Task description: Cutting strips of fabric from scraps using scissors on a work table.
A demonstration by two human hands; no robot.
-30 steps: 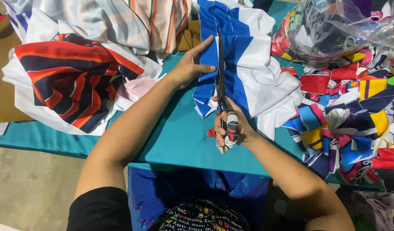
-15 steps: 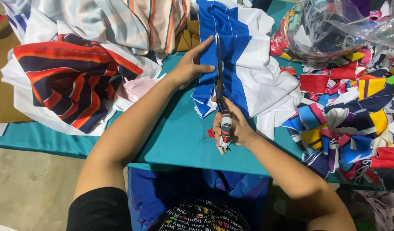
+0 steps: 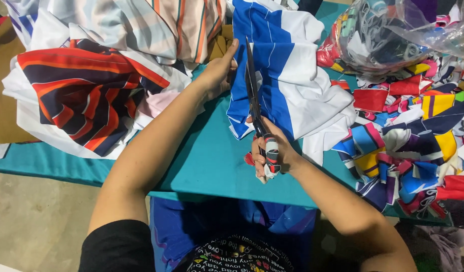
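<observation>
My right hand (image 3: 272, 151) grips the wrapped red-and-black handles of long dark scissors (image 3: 253, 95). Their blades point away from me and lie along a blue-and-white striped cloth (image 3: 287, 80) on the teal table (image 3: 206, 156). My left hand (image 3: 219, 73) presses flat on the cloth's left edge, just beside the blades. The blades look nearly closed.
A navy, red and white striped garment (image 3: 85, 95) lies at the left, with pale striped fabric (image 3: 141, 25) behind it. Many coloured fabric scraps (image 3: 418, 131) are heaped at the right under a clear plastic bag (image 3: 393, 30). Blue cloth (image 3: 191, 226) hangs below the table's near edge.
The scissors have advanced away from me along the blue-and-white cloth, and the handles have squeezed together. My left hand has stayed on the cloth's left edge.
</observation>
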